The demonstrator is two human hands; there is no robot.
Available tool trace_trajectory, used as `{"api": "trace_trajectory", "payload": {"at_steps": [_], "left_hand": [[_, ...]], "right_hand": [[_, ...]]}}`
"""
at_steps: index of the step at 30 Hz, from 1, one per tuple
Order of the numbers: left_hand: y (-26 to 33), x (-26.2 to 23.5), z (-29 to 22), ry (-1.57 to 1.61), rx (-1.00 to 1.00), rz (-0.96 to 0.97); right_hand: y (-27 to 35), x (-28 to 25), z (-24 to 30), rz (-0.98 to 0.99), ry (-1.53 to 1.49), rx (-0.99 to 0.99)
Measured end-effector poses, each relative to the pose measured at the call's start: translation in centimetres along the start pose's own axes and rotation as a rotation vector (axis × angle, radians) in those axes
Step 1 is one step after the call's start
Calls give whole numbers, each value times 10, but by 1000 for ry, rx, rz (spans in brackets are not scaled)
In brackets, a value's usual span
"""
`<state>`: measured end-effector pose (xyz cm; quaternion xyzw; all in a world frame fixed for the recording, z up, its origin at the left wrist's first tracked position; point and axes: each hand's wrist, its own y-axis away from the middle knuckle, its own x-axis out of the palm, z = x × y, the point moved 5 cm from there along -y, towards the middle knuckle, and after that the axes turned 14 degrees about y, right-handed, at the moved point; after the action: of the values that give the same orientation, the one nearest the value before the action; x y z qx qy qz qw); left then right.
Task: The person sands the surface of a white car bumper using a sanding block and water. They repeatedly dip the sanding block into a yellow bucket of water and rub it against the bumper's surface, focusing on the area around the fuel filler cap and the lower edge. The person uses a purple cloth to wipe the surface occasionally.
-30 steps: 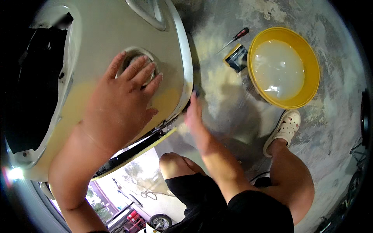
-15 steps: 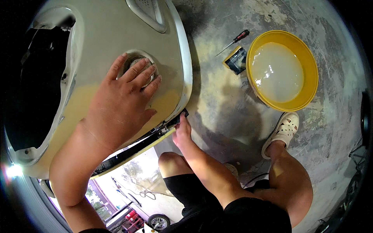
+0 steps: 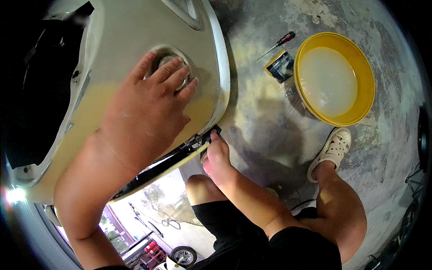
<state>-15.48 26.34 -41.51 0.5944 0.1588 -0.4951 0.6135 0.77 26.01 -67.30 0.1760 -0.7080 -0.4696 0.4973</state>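
Observation:
My left hand point(image 3: 144, 108) lies with spread fingers on a beige-grey car bumper point(image 3: 121, 40). Its fingertips reach across a round recess point(image 3: 168, 56) in the panel. At the bumper's lower edge, beside a dark gap, my right hand point(image 3: 218, 153) is closed, thumb upward. Something dark point(image 3: 216, 129) shows just past that thumb; whether the fingers grip it or what it is stays mostly hidden. Yellowish patches point(image 3: 200, 110) mark the bumper's surface near the curved edge.
On the concrete floor to the right stands a yellow bucket point(image 3: 370, 81) of cloudy water. Beside it lie a black sheet with a yellow edge point(image 3: 281, 66) and a screwdriver point(image 3: 284, 39). My foot in a pale clog point(image 3: 337, 146) is below the bucket. A wheel point(image 3: 183, 256) stands at the bottom.
The view has shifted slightly, so the bumper, both hands and the bucket appear a little farther right. My left hand stays over the round recess, and my right remains at the lower edge.

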Motion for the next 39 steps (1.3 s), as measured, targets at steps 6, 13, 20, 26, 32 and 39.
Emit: {"api": "trace_trajectory", "payload": {"at_steps": [6,13,20,26,32,39], "left_hand": [[-3,1,-2,14,19,-27],[-1,-3,-2,10,22,-37],[-1,-2,0,43,1,-28],[1,-2,-5,4,13,-14],[4,2,-4,25,12,12],[-2,0,1,-1,20,-13]], "right_hand": [[-17,6,27,-27,-80,110],[18,4,23,22,4,42],[-25,-11,33,-39,520,-512],[-1,-3,87,-47,1283,-1184],[49,-4,67,100,1557,-1238],[52,10,77,140,1755,-956]]}}
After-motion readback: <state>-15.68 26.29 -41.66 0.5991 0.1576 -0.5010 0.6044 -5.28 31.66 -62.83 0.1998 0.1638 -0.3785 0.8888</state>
